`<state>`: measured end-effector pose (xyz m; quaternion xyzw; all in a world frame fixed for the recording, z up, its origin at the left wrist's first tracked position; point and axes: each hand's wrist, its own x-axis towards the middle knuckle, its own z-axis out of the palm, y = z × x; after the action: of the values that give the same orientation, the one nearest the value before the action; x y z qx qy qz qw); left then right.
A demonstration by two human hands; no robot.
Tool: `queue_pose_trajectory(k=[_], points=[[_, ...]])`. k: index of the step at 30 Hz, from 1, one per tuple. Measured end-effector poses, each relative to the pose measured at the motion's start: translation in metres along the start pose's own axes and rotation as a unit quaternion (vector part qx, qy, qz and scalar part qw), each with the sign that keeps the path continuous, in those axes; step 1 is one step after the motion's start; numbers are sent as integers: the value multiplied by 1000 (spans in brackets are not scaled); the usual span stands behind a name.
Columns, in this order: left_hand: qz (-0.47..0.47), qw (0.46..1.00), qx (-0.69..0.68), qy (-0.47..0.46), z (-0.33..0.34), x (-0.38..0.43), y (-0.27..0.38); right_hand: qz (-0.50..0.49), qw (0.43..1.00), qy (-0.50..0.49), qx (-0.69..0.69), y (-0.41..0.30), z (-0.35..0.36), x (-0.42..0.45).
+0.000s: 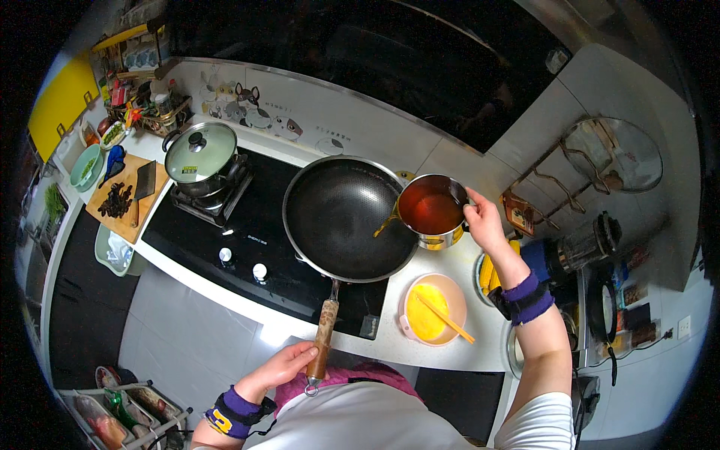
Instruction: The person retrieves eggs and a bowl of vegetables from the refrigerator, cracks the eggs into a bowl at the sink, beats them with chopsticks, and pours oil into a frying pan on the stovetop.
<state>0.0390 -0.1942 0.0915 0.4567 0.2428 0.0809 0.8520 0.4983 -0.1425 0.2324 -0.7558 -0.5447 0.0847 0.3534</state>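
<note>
My left hand (292,360) grips the wooden handle (325,332) of a black wok (349,219), which sits over the right side of the glass hob. My right hand (485,219) holds a metal pot (441,242) at its right side, over the wok's right rim. Dark reddish-brown liquid (432,205) fills part of it. From the pot's left lip a golden-brown streak (386,224), apparently the liquid, reaches into the wok. Below the pot, a pink bowl (461,301) holds beaten egg (424,315) with chopsticks (447,320) resting in it.
A glass-lidded pot (201,153) stands on the left burner. Farther left, a cutting board (149,194) carries a cleaver (145,180) and chopped dark food (116,201). A blender (579,247) and corn (490,275) stand at right. A glass lid (630,152) hangs on a wall rack.
</note>
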Motion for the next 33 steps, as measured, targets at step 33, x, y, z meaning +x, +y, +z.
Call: queue_pose_trajectory(k=[33], points=[[-19, 979, 39, 198, 46, 16, 25, 211, 879, 96, 417, 186, -8, -41]])
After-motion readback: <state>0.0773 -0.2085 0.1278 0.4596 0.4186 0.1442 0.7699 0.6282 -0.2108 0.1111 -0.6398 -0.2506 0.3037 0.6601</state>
